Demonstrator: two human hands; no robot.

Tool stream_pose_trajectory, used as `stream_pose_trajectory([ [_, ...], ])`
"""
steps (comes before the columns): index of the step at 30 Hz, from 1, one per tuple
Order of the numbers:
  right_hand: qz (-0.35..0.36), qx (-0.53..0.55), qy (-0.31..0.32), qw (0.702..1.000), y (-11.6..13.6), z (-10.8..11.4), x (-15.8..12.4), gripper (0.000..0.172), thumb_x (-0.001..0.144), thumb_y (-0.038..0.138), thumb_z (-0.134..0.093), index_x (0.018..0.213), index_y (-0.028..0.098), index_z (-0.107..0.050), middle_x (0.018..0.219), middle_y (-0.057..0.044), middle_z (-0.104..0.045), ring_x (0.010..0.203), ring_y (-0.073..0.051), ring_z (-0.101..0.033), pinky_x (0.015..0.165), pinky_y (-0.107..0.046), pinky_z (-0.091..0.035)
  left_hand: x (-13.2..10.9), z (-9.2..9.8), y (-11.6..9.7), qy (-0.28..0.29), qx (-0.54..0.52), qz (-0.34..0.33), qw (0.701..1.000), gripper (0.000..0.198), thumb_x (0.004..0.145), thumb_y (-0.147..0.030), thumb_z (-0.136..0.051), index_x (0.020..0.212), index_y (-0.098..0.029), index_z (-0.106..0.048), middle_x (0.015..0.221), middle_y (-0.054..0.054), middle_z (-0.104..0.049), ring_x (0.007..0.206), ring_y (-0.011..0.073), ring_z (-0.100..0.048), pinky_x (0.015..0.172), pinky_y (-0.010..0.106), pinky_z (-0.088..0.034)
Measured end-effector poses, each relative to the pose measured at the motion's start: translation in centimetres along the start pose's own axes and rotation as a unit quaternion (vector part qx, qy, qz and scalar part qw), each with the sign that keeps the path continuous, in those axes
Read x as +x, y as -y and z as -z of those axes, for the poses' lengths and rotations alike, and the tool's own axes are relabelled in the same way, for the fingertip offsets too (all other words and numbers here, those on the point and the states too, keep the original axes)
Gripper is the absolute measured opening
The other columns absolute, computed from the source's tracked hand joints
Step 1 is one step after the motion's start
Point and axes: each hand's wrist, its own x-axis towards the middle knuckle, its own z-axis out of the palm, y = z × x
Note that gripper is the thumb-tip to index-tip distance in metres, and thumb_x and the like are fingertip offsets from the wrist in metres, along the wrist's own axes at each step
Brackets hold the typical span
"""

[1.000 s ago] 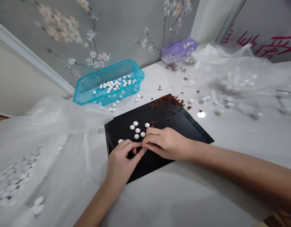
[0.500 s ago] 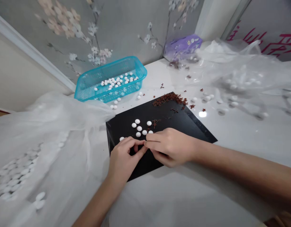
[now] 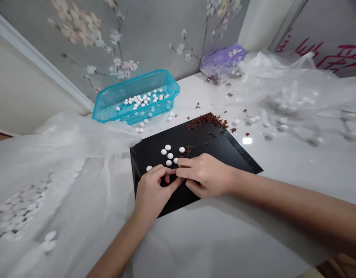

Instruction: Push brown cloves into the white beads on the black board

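Shifted a little toward 12 o'clock, the right hand [image 3: 207,177] had covered the spot where one white pellet showed before, and the left hand [image 3: 151,191] stayed curled close by at its 9 o'clock. Their fingertips [image 3: 178,172] met over the black sheet [image 3: 205,148], both hands closed inward. Whether they were grasping a pellet or a brown shred, I could not tell (the fingers hid the pinch), nor was either hand plainly released.

Just above the hands, at about 11 o'clock, lay a loose cluster of white lentil-shaped pellets [image 3: 168,154], with one more pellet [image 3: 149,168] alone near the sheet's left edge. A few brown shreds [image 3: 190,148] sat beside the cluster, and a larger heap of them [image 3: 206,121] lay along the sheet's far edge at 12 to 1 o'clock.

Farther out, a blue plastic basket [image 3: 107,110] holding more pellets stood at 10 o'clock. Clear plastic bags [image 3: 79,154] [image 3: 294,87] spread at 9 and 2 o'clock, and a purple packet [image 3: 222,56] lay at 1 o'clock.

The step in hand looked like fine fingertip picking, and the next move seemed to call for opening the pinch.
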Motion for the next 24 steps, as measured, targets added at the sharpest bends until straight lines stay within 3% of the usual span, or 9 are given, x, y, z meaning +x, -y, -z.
stream_pose_trajectory([
  [10,-0.025,0.023,-0.003,0.999,0.0,0.3,0.2,0.02,0.069,0.01,-0.042,0.076,0.017,-0.06,0.074,-0.002,-0.057,0.057,-0.011,-0.046,0.046,-0.023,-0.024,-0.1,-0.1,0.0,-0.002,-0.034,0.034,0.999,0.014,0.069,-0.033,-0.066,0.065,-0.019,-0.065,0.055,-0.005,-0.044,0.051,0.0084,-0.039,0.048,0.021,-0.032],
  [12,-0.023,0.06,-0.05,0.997,-0.4,0.7,-0.1,0.025,0.069,0.009,-0.042,0.08,0.017,-0.063,0.077,-0.003,-0.058,0.059,-0.011,-0.049,0.048,-0.022,-0.029,-0.1,-0.1,0.0,-0.008,-0.031,0.03,0.999,0.016,0.069,-0.036,-0.067,0.07,-0.02,-0.067,0.056,-0.004,-0.045,0.052,0.0085,-0.04,0.049,0.021,-0.032],
  [15,-0.048,0.107,-0.193,0.974,-1.3,1.6,-0.2,0.03,0.072,0.008,-0.04,0.086,0.016,-0.065,0.079,-0.004,-0.057,0.059,-0.01,-0.05,0.052,-0.022,-0.036,-0.1,-0.1,-0.1,-0.014,-0.029,0.026,0.999,0.016,0.07,-0.036,-0.067,0.074,-0.02,-0.068,0.058,-0.004,-0.046,0.054,0.009,-0.042,0.051,0.021,-0.034],
  [17,-0.106,0.091,-0.279,0.95,-2.2,2.3,-0.2,0.03,0.074,0.008,-0.039,0.085,0.015,-0.066,0.076,-0.004,-0.055,0.055,-0.01,-0.048,0.052,-0.023,-0.037,-0.2,-0.1,-0.2,-0.016,-0.024,0.021,0.999,0.015,0.07,-0.034,-0.066,0.074,-0.02,-0.067,0.058,-0.004,-0.046,0.054,0.0092,-0.042,0.052,0.021,-0.035],
  [19,-0.195,0.043,-0.311,0.929,-3.5,2.8,-0.2,0.027,0.075,0.011,-0.041,0.084,0.016,-0.067,0.077,-0.004,-0.055,0.053,-0.01,-0.046,0.053,-0.025,-0.038,-0.3,0.0,-0.4,-0.015,-0.015,0.012,1.0,0.014,0.071,-0.033,-0.065,0.075,-0.02,-0.066,0.059,-0.004,-0.046,0.053,0.0089,-0.042,0.051,0.021,-0.035],
  [22,-0.329,-0.051,-0.293,0.896,-5.8,3.1,-0.4,0.025,0.077,0.015,-0.045,0.089,0.016,-0.067,0.089,-0.007,-0.058,0.062,-0.015,-0.052,0.059,-0.028,-0.041,-0.4,0.2,-0.5,-0.013,0.0,-0.004,1.0,0.012,0.074,-0.032,-0.062,0.078,-0.022,-0.066,0.062,-0.004,-0.048,0.053,0.0091,-0.042,0.052,0.022,-0.037],
  [24,-0.381,-0.099,-0.256,0.883,-7.0,3.1,-0.7,0.025,0.078,0.018,-0.047,0.094,0.017,-0.066,0.097,-0.008,-0.058,0.071,-0.018,-0.055,0.06,-0.03,-0.041,-0.5,0.3,-0.5,-0.01,0.008,-0.005,1.0,0.012,0.075,-0.032,-0.061,0.081,-0.023,-0.066,0.064,-0.003,-0.049,0.055,0.0097,-0.043,0.054,0.022,-0.039],
])
